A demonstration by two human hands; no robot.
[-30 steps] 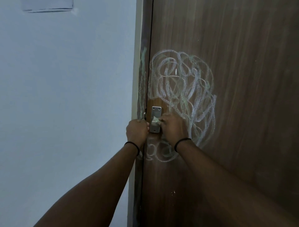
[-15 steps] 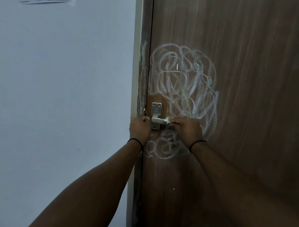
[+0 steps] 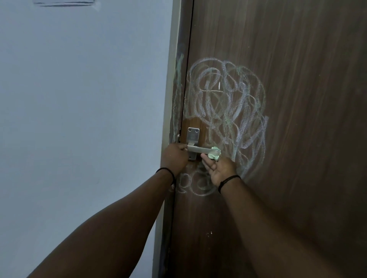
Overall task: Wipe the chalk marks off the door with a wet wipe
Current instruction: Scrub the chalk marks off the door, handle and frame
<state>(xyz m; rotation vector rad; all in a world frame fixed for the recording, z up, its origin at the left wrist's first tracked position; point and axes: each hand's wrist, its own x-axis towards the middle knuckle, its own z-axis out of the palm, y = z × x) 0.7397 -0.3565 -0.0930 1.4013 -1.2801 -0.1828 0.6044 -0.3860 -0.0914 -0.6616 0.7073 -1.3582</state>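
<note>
A dark brown wooden door (image 3: 297, 99) carries a big tangle of white and pale green chalk marks (image 3: 228, 107), with smaller loops (image 3: 196, 184) below the handle. A metal lever handle (image 3: 202, 148) sticks out from its plate (image 3: 193, 137). My left hand (image 3: 174, 158) grips the door's edge beside the inner end of the lever. My right hand (image 3: 218, 168) is turned palm up under the lever's outer end and holds a crumpled greenish wet wipe (image 3: 214, 155) against it.
A pale blue-white wall (image 3: 79, 119) fills the left side. The door frame (image 3: 170, 79) has faint green chalk streaks. A sheet of paper (image 3: 63, 2) is stuck high on the wall. Both wrists wear thin black bands.
My right hand slid with the wipe from the handle plate out along the lever to its far end, and turned palm up. The left hand stayed at the door's edge.
</note>
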